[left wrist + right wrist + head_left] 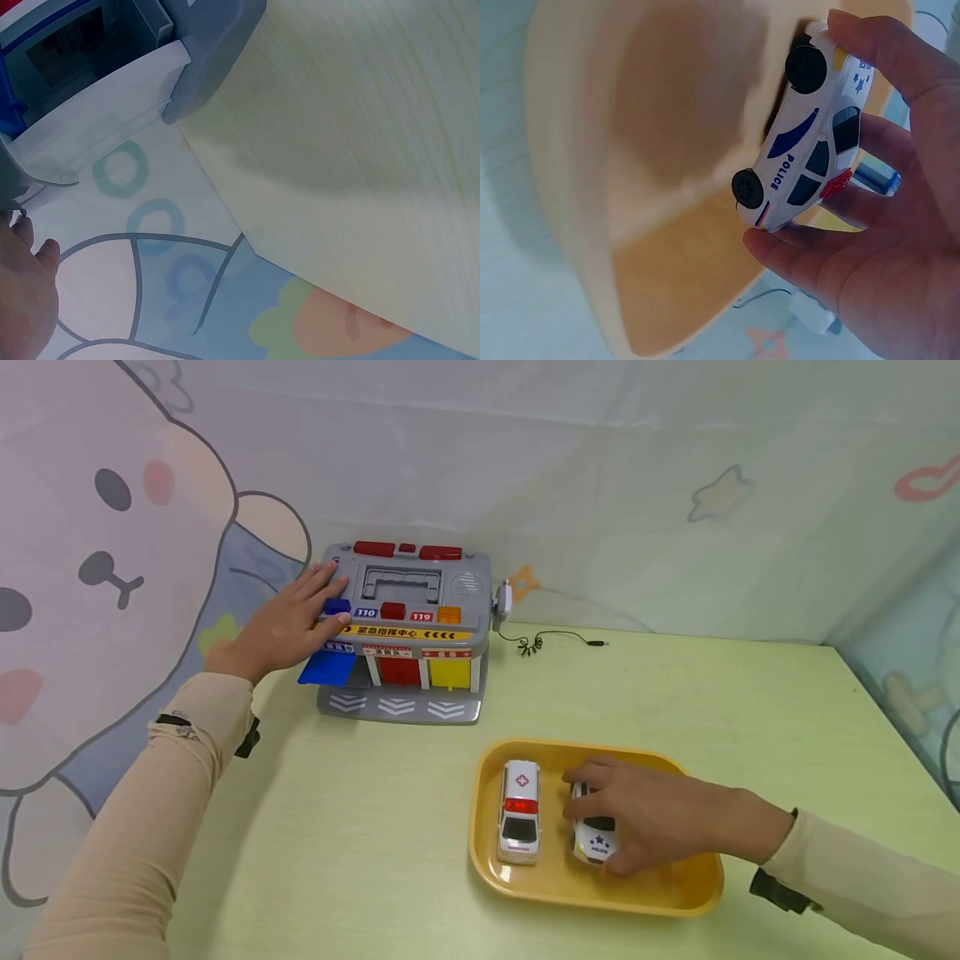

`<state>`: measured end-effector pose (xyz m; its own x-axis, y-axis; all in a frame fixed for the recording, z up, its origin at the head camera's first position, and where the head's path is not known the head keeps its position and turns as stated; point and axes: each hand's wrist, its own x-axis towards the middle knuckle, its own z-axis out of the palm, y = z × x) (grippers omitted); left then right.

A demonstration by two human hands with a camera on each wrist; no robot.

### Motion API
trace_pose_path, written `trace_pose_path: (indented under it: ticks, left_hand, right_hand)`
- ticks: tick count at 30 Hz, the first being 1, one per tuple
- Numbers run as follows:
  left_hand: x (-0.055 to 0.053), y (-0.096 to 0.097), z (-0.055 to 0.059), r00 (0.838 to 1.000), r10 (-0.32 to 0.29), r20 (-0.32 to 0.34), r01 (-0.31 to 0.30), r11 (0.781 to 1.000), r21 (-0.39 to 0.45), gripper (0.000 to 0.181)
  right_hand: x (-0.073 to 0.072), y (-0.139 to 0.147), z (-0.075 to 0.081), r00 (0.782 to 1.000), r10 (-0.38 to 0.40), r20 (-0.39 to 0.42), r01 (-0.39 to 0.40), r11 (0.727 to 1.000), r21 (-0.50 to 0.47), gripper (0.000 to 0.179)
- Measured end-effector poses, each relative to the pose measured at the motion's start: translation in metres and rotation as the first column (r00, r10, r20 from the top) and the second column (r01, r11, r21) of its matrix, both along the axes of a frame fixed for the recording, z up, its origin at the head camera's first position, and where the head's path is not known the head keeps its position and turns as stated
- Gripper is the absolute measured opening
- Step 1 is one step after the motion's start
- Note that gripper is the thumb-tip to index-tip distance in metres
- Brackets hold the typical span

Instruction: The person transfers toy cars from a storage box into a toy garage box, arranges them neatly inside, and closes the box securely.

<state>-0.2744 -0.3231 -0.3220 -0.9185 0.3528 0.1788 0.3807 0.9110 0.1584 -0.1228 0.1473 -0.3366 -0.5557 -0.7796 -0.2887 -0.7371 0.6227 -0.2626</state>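
My left hand [288, 622] rests on the left end of a grey toy emergency station [468, 564], fingers stretched over its roof and the thumb beside a blue button [337, 606]. Below it a blue garage door [327, 669] is swung up, while the red door [400, 671] and yellow door [450, 673] are down. Over a yellow tray [592, 903], my right hand [660, 810] grips a white toy police car [802, 142] by its two ends, thumb at the front bumper and a finger at the rear. A white toy ambulance [520, 839] lies left of it in the tray.
A black cable [555, 633] trails on the table to the right of the station, below a small grey-white piece [502, 603] on its side. Behind stands a cartoon-printed backdrop [600, 485]. The table edge [892, 727] runs along the right.
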Motion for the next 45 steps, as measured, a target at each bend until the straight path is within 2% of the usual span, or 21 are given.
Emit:
trace_pose_path:
  ticks: [6, 14, 18, 25, 30, 37, 42, 45]
  left_hand:
    - [0.001, -0.002, 0.001, 1.000, 0.002, -0.003, -0.002, 1.000, 0.005, 0.073]
    - [0.001, -0.001, 0.001, 1.000, 0.000, -0.002, 0.000, 1.000, 0.001, 0.073]
    - [0.000, -0.001, 0.001, 1.000, -0.005, -0.008, 0.005, 1.000, -0.001, 0.074]
    - [0.000, 0.000, 0.001, 1.000, -0.004, -0.015, 0.005, 1.000, 0.007, 0.074]
    - [0.002, 0.000, 0.001, 1.000, -0.002, -0.011, 0.002, 1.000, 0.011, 0.072]
    - [0.002, 0.001, 0.001, 1.000, 0.007, -0.008, -0.007, 1.000, 0.017, 0.072]
    - [0.002, 0.000, 0.000, 1.000, 0.006, -0.009, -0.006, 1.000, 0.022, 0.072]
    - [0.003, 0.000, 0.000, 1.000, -0.001, -0.010, 0.001, 1.000, 0.031, 0.071]
  right_hand:
    - [0.000, 0.000, 0.014, 1.000, 0.006, -0.015, -0.006, 1.000, -0.022, 0.045]
    - [0.000, -0.002, 0.033, 0.990, 0.058, -0.129, -0.066, 0.996, -0.059, 0.049]
    - [-0.003, -0.006, 0.042, 0.977, 0.080, -0.199, -0.097, 0.992, -0.077, 0.047]
    - [-0.010, -0.020, 0.054, 0.964, 0.090, -0.252, -0.123, 0.985, -0.121, 0.045]
    - [-0.017, -0.036, 0.060, 0.952, 0.117, -0.282, -0.158, 0.979, -0.126, 0.046]
    - [-0.026, -0.066, 0.064, 0.911, 0.198, -0.361, -0.255, 0.960, -0.118, 0.047]
    - [-0.030, -0.085, 0.064, 0.916, 0.211, -0.340, -0.253, 0.964, -0.082, 0.049]
    - [-0.033, -0.093, 0.064, 0.911, 0.226, -0.345, -0.264, 0.962, -0.066, 0.048]
